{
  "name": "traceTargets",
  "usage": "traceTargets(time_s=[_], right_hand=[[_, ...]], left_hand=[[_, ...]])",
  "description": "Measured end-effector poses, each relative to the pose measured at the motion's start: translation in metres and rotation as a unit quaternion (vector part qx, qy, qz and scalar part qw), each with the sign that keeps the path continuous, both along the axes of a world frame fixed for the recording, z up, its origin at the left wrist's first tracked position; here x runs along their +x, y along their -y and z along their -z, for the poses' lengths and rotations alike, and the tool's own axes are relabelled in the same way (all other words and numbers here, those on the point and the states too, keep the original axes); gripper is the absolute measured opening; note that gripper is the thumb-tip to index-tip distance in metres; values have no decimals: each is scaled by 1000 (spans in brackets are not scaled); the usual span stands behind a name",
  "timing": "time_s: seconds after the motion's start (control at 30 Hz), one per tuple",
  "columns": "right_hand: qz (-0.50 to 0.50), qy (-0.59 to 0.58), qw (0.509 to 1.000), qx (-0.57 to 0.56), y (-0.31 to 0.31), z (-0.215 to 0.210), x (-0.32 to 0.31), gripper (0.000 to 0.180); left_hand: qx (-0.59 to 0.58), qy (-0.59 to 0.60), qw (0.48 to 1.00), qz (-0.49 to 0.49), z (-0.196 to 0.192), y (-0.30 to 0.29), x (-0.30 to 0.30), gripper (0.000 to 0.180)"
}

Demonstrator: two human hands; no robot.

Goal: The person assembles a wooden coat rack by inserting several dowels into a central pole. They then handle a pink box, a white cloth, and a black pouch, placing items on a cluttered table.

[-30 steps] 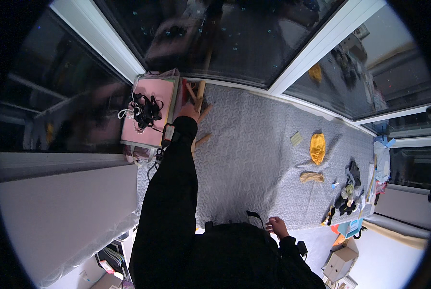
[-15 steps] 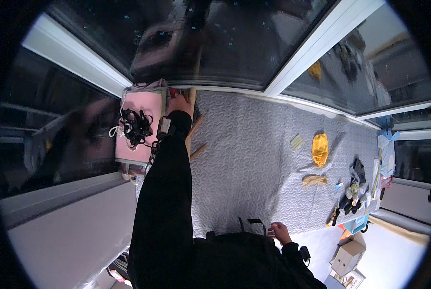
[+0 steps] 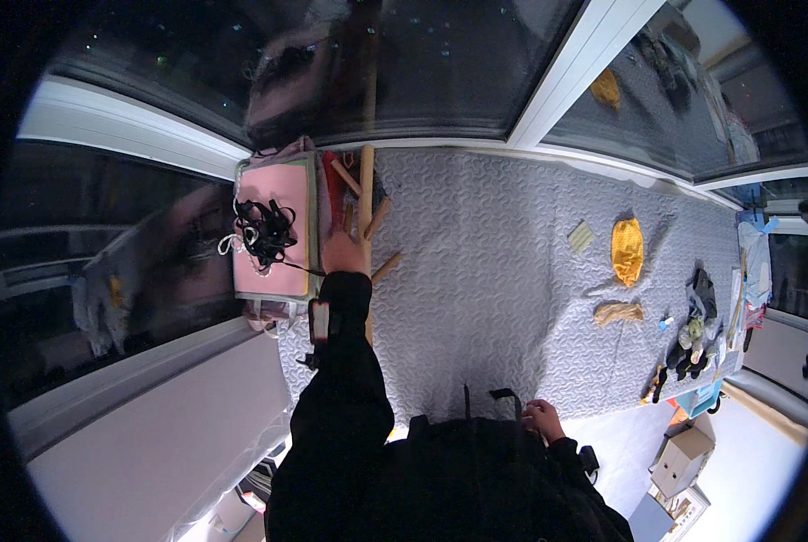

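Note:
My left hand (image 3: 343,253) reaches over the left side of the quilted grey bed cover. It is closed at the lower end of a long red item (image 3: 333,185); what its fingers hold is hidden. Right beside it runs a wooden pole (image 3: 366,194) with several short pegs, like a coat stand lying down. To the left is a pink folder or flat case (image 3: 271,181) with a tangle of black straps (image 3: 266,235) and white cord on it. Down by my dark clothing, my right hand (image 3: 541,418) has loosely curled fingers and nothing visible in them, beside a black strap.
On the quilted cover (image 3: 458,271) lie a yellow cloth item (image 3: 627,253), a small green striped square (image 3: 581,237) and a tan cloth piece (image 3: 619,313). Dark socks and clothes (image 3: 693,339) are piled at right. Windows (image 3: 440,72) border the far side; a cardboard box (image 3: 683,461) stands lower right.
My left hand has drawn back toward me along the pole, uncovering the red item and several pegs. My right hand stays low by my clothing. The view has shifted slightly.

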State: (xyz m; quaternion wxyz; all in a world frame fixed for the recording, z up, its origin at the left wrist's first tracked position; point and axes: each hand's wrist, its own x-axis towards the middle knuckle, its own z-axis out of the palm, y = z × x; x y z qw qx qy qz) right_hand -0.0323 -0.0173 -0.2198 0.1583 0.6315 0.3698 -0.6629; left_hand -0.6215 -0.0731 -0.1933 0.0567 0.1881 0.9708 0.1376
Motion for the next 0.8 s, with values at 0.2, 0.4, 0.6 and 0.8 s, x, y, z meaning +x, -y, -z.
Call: traceTargets(time_s=[0.2, 0.4, 0.6, 0.8], right_hand=[[50, -45, 997, 39, -5, -3, -12, 26], [79, -52, 995, 39, 9, -13, -9, 25], [140, 9, 990, 17, 12, -14, 8, 25], [73, 10, 997, 25, 12, 13, 15, 24]], left_hand=[[79, 37, 992, 96, 53, -25, -50, 74], [40, 283, 951, 115, 113, -39, -108, 42], [-131, 64, 979, 142, 20, -44, -97, 47], [-87, 42, 981, 167, 26, -106, -134, 47]])
